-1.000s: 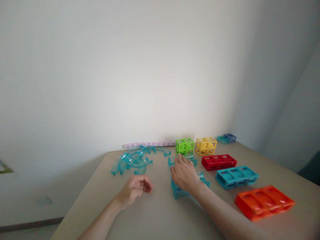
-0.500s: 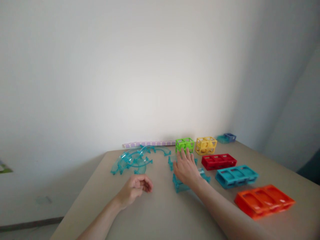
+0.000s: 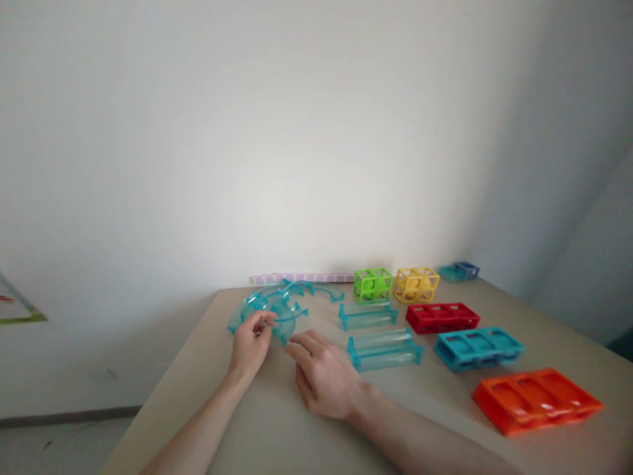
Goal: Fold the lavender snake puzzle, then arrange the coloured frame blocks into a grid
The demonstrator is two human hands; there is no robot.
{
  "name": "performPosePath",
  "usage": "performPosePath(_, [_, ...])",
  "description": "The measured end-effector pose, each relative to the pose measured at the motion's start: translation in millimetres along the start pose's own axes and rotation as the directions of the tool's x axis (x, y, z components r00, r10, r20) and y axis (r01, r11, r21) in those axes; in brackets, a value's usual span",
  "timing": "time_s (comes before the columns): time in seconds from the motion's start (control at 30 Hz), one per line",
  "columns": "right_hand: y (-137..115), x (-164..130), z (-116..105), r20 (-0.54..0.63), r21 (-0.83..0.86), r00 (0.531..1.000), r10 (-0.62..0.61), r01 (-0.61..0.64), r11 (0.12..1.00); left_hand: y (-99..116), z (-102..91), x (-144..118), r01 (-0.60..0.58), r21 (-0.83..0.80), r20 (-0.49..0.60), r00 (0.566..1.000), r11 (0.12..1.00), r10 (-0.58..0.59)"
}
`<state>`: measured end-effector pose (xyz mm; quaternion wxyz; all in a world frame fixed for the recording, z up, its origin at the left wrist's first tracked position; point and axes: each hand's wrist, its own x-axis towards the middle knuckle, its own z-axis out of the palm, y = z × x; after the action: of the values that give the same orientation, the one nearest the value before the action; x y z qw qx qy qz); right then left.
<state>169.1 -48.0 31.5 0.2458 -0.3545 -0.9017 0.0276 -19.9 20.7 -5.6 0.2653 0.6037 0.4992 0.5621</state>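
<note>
- Clear turquoise plastic is where the action is: the left hand [image 3: 253,343] has its fingertips pinched together on the near rim of the curved track pieces [image 3: 271,309], a loose stack of arcs lying toward the table's far-left corner
- The right hand [image 3: 324,376] rests on the table [image 3: 277,435] just beside the left, fingers loosely spread and holding nothing, index finger pointing at the curved stack and almost touching its near edge
- The curved pieces sit close to the left table edge, with only a narrow strip of bare top between them and the drop
- Right of the hands lie two straight clear channels, the nearer straight track [image 3: 386,351] and the farther straight track [image 3: 368,315], parallel and apart from each other
- Behind them, near the wall, a green cage block [image 3: 373,285] and a yellow cage block [image 3: 417,284] stand side by side
- A diagonal row runs toward the near right: red tray [image 3: 442,317], teal tray [image 3: 479,347], orange tray [image 3: 537,400], each separate from the next
- A purple strip [image 3: 301,278] lies along the back edge against the wall; a small blue piece [image 3: 459,271] sits in the far right corner
- Open room: the broad bare tabletop in front of the hands, around both forearms, and the lane between the curved stack and the straight channels
</note>
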Motion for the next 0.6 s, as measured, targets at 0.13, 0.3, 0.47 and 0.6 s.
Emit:
performPosePath(0.13, [-2, 5, 13, 0.092, -0.024, 0.992, 0.091, -0.089, 0.996, -7, -3.0, 6, 0.123, 0.106, 0.038, 0.991, 0.987, -0.128])
performPosePath(0.3, [7, 5, 22, 0.083, -0.020, 0.979, 0.185, -0.184, 0.983, -4, 0.3, 5, 0.071, 0.231, 0.070, 0.993, 0.970, -0.090])
performPosePath(0.47, [10, 3, 27, 0.065, 0.029, 0.980, 0.188, -0.191, 0.981, 0, 1.0, 3, 0.029, 0.302, 0.040, 0.998, 0.953, -0.043])
performPosePath(0.6, [9, 3, 25, 0.062, 0.041, 0.982, 0.177, -0.180, 0.983, 4, 0.2, 2, 0.035, 0.294, 0.039, 0.998, 0.955, -0.048])
